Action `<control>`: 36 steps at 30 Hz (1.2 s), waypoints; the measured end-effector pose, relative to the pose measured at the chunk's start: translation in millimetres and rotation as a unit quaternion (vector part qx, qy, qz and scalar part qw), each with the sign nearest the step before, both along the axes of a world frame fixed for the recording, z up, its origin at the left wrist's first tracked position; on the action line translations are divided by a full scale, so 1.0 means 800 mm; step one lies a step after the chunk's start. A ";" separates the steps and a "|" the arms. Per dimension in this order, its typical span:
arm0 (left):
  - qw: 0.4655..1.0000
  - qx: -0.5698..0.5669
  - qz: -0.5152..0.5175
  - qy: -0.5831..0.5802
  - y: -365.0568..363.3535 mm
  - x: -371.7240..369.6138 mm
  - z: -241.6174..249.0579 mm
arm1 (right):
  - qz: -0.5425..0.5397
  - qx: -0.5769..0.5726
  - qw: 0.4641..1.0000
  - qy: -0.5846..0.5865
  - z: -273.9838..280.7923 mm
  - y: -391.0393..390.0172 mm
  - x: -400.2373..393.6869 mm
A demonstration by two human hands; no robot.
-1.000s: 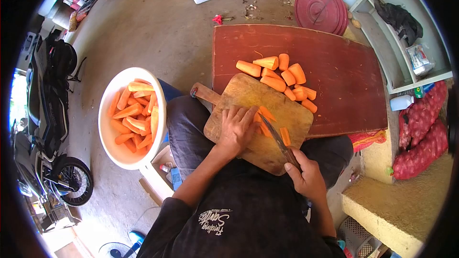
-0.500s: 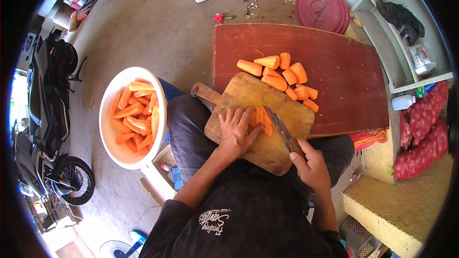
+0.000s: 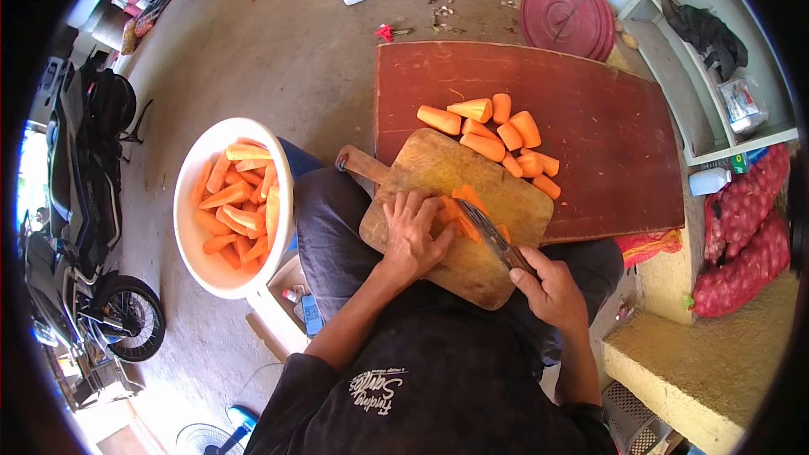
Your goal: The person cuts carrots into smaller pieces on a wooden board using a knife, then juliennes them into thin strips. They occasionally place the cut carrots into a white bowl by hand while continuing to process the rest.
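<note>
A wooden cutting board (image 3: pixel 425 164) rests across my lap and the near edge of the red table (image 3: pixel 615 152). On it, my left hand (image 3: pixel 413 232) presses down with curled fingers on a carrot piece (image 3: pixel 450 209), partly hidden under the fingertips. My right hand (image 3: pixel 552 289) is wrapped round the handle of a knife (image 3: pixel 489 227), whose dark blade lies against the carrot just right of my left fingers. Cut carrot slices lie on both sides of the blade. Beyond the board, several peeled carrot chunks (image 3: pixel 483 147) are heaped on the table.
A white tub (image 3: pixel 187 232) of peeled carrots stands left of my knee. Further left is a motorcycle (image 3: pixel 93 227). Red net sacks of onions (image 3: pixel 746 270) and a shelf (image 3: pixel 699 93) are at right. A round maroon lid (image 3: pixel 568 13) leans behind the table.
The knife blade has shifted slightly left and nearer to my left fingers. Carrot slices now lie on the blade's right side, more spread out. My left hand has hardly moved.
</note>
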State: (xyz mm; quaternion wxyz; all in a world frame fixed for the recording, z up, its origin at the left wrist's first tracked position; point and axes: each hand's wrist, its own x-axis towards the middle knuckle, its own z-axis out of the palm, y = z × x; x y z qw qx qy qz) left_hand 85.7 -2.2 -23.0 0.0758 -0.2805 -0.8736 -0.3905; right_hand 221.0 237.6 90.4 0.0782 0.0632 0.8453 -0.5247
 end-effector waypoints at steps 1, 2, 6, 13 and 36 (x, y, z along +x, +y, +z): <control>1.000 -0.005 0.000 0.008 0.000 0.000 0.001 | -0.011 0.019 1.000 0.011 -0.008 0.002 0.002; 1.000 -0.009 -0.001 0.016 0.001 0.001 0.002 | -0.022 0.038 0.999 0.022 -0.012 0.005 0.003; 1.000 -0.007 -0.005 0.018 0.000 0.001 0.001 | -0.078 -0.018 0.996 -0.039 0.004 0.013 0.004; 1.000 0.000 -0.002 0.013 -0.018 0.008 0.009 | 0.006 -0.015 0.999 -0.041 0.011 -0.005 0.015; 0.987 -0.060 -0.093 0.118 -0.024 0.007 0.000 | 0.037 0.048 0.998 -0.004 -0.009 -0.045 -0.003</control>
